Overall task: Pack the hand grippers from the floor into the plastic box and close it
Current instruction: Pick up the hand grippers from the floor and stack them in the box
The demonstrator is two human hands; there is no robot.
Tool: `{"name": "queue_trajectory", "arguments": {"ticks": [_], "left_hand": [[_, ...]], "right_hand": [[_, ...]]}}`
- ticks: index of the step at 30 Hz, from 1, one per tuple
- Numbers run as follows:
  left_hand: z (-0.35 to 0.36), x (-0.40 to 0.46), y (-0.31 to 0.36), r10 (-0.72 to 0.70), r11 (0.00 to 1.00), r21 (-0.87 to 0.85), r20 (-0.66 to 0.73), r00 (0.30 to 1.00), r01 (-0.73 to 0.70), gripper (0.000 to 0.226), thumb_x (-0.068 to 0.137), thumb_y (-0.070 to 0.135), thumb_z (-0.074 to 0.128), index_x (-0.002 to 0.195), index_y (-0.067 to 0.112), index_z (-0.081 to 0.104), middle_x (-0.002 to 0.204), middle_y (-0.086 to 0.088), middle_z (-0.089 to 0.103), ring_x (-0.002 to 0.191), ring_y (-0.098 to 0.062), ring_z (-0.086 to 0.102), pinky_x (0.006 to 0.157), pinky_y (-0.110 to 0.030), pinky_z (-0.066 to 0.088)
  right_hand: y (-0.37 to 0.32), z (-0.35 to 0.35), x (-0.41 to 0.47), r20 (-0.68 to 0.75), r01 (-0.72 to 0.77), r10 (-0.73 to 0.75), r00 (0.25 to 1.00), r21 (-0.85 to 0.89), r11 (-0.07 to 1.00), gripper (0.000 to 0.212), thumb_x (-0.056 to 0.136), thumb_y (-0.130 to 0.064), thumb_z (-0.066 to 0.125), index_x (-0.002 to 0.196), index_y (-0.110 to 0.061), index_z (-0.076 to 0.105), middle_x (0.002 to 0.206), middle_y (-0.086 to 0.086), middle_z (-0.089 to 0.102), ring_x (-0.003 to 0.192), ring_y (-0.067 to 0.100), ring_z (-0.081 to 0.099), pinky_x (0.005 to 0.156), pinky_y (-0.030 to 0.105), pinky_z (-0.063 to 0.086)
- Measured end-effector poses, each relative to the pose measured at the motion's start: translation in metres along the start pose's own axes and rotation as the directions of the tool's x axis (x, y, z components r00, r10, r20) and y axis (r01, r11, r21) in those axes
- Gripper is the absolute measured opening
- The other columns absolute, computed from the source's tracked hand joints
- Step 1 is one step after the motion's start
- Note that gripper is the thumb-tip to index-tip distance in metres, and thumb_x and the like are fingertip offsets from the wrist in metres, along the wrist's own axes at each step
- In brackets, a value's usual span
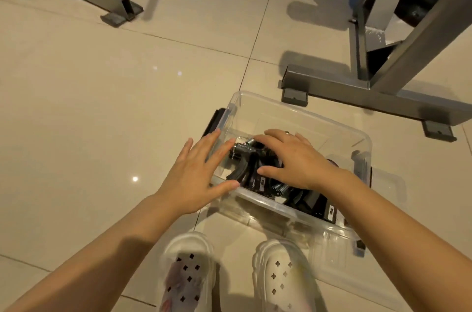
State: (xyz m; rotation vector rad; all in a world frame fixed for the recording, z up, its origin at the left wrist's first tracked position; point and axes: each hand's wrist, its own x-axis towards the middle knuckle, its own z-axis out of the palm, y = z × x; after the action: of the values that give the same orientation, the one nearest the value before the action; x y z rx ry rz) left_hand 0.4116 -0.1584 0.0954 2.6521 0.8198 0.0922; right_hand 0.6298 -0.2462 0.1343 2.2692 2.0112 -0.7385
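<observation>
Glossy beige tiled floor (102,107), grey metal frame legs (370,97) far right, clear plastic box (301,113) lidless near white clogs (281,278), black hand grippers (245,166) piled inside, right hand (293,158) flat on them, fingers straight, left hand (196,171) spread at box's left rim, holding nothing

Both bare forearms reach forward and down, wrists nearly straight. The left hand (198,171) lies palm down with fingers straight and slightly spread, thumb pointing toward the right hand (293,158). That hand is also palm down, fingers extended together, thumb stretched sideways, a ring on one finger.
</observation>
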Motion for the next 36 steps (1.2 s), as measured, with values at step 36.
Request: {"name": "queue_trajectory", "arguments": {"ticks": [36], "left_hand": [[-0.344, -0.322, -0.189, -0.757, 0.653, -0.447, -0.373, 0.536, 0.612, 0.026, 0.080, 0.032, 0.071, 0.104, 0.026, 0.063, 0.094, 0.010, 0.061, 0.074, -0.006, 0.057, 0.076, -0.030, 0.049]], "right_hand": [[-0.509, -0.156, 0.074, -0.091, 0.616, -0.640, 0.763, -0.194, 0.763, 0.051, 0.086, -0.048, 0.061, 0.131, -0.031, 0.046, 0.136, -0.004, 0.048, 0.120, 0.015, 0.047, 0.099, 0.035, 0.043]]}}
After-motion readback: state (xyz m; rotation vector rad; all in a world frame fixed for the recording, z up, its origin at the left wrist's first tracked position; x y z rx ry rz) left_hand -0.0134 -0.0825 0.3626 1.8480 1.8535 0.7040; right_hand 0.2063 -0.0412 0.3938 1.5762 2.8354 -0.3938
